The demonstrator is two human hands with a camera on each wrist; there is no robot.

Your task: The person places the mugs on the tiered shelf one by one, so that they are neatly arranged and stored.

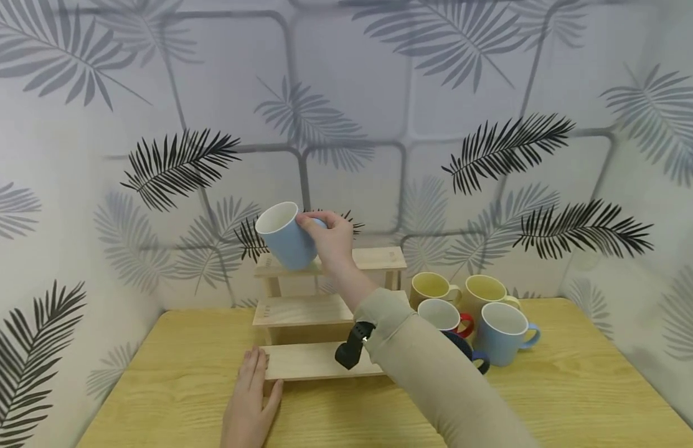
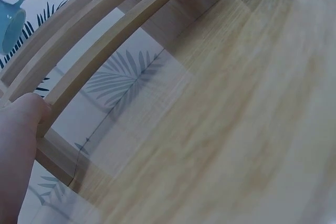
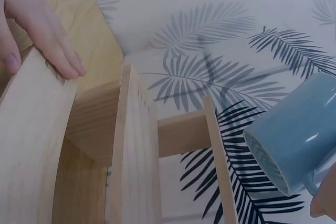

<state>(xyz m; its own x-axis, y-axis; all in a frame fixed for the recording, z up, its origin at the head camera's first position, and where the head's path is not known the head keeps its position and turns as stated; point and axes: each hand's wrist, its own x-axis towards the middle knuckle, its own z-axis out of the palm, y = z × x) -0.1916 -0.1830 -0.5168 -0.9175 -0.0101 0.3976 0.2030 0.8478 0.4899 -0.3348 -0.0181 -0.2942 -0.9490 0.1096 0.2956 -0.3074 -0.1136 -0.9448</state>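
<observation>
My right hand (image 1: 332,239) pinches a light blue mug (image 1: 292,239) at its handle, high over the left part of a three-step wooden rack (image 1: 307,309). The mug tilts, its white inside showing in the head view. From the right wrist view, the same blue mug (image 3: 294,135) appears beside the rack's top step. My left hand (image 1: 251,398) rests at the left end of the lowest step (image 1: 324,361), its fingers straight along that end and its thumb against the front edge. In the left wrist view the thumb (image 2: 34,111) touches the step's front corner.
Right of the rack stand two yellow mugs (image 1: 430,286), a white-lined mug with a red handle (image 1: 440,315), a dark blue mug (image 1: 461,343) partly behind the right sleeve, and another light blue mug (image 1: 500,336). Leaf-patterned cloth (image 1: 352,81) hangs behind the wooden table (image 1: 183,373).
</observation>
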